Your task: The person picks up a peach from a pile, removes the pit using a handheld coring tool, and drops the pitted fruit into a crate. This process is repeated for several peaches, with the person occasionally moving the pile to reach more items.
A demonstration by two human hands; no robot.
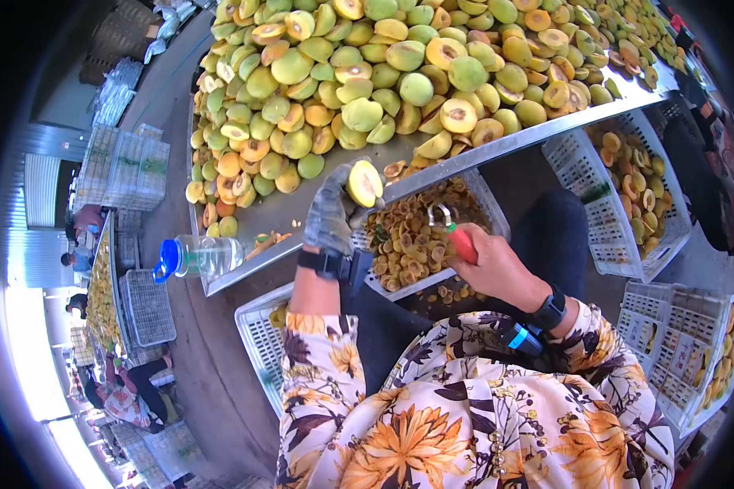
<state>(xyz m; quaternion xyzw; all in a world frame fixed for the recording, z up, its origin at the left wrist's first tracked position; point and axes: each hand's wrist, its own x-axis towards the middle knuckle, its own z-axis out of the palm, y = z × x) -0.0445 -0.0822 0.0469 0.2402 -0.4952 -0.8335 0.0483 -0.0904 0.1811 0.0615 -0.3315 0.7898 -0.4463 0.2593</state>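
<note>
My left hand, in a grey glove, is closed around a halved yellow-green peach, its cut face turned up and pale around the centre. In my bare right hand is a red-handled corer with a curved metal loop, held a little to the right of the peach and apart from it. Below both hands a white crate holds many brownish fruit scraps. Just beyond my left hand, the metal table bears a large heap of whole and halved peaches.
A water bottle with a blue cap lies by the table corner at left. White crates with peach halves stand at right, others lower down. Another crate is beside my left forearm. Other people sit far left.
</note>
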